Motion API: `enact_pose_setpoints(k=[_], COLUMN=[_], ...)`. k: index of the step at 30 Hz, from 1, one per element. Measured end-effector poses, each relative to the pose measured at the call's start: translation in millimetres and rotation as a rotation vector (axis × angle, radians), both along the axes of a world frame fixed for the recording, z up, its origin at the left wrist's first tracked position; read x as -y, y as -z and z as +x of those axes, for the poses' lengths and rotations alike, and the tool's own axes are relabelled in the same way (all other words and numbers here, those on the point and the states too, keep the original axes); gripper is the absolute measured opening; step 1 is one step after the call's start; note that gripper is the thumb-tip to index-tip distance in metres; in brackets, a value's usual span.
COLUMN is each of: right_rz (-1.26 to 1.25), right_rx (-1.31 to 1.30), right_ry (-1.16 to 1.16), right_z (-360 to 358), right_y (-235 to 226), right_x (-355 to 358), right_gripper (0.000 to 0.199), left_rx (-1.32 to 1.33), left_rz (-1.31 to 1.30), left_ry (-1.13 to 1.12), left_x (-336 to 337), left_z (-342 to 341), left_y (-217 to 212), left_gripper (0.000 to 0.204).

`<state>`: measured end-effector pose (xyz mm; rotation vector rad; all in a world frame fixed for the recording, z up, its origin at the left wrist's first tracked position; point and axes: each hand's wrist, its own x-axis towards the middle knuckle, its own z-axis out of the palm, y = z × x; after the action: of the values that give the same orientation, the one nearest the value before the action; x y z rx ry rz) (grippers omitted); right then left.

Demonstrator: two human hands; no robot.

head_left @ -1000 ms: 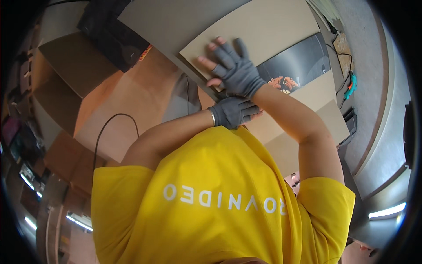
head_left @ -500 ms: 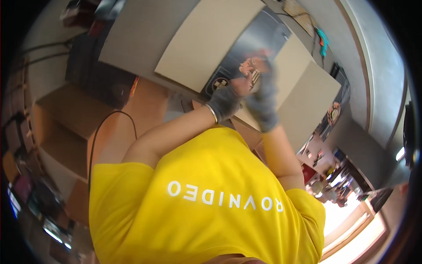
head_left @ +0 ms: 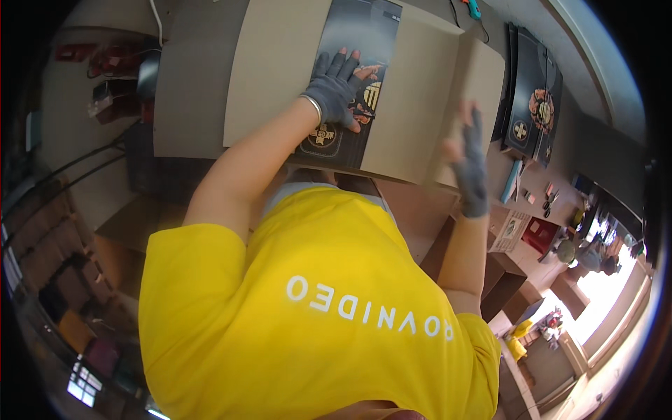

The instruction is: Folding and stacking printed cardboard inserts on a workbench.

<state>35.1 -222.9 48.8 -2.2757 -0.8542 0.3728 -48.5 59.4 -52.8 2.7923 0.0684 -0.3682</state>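
A beige cardboard sheet [head_left: 269, 70] lies across the table in front of me. On its middle rests a black printed panel [head_left: 360, 31] with orange and gold artwork. My left hand [head_left: 336, 89], in a grey fingerless glove, presses flat on this panel with its fingers spread. At the sheet's right side, a creased flap [head_left: 483, 73] stands tilted up from the rest. My right hand [head_left: 470, 164], gloved alike and slightly blurred, is against this flap with fingers stretched out, holding nothing that I can see.
Stacked black printed panels [head_left: 533, 101] lie to the right of the sheet. A turquoise-handled tool [head_left: 474, 8] is at the far edge. Scissors [head_left: 551, 203] and a light-blue strip-shaped thing [head_left: 512, 180] lie near the right. Brown cardboard boxes [head_left: 500, 280] stand lower right.
My hands were together over the black panel and have parted. The left now lies flat on the panel; the right has moved right to the flap, which has tilted up.
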Motion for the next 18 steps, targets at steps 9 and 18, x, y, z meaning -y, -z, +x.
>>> enact_pose_setpoints(k=[9, 18], right_rz=[-0.373, -0.366], right_rx=[0.460, 0.491], right_ry=[-0.153, -0.168], right_z=[-18, -20], right_y=[97, 117], right_x=[-61, -65], right_gripper=[0.094, 0.076], left_rx=[-0.134, -0.061], left_rz=[0.046, 0.061], left_ry=[-0.001, -0.034], left_x=[11, 16], left_z=[10, 2], left_y=[-7, -7], left_gripper=[0.136, 0.137])
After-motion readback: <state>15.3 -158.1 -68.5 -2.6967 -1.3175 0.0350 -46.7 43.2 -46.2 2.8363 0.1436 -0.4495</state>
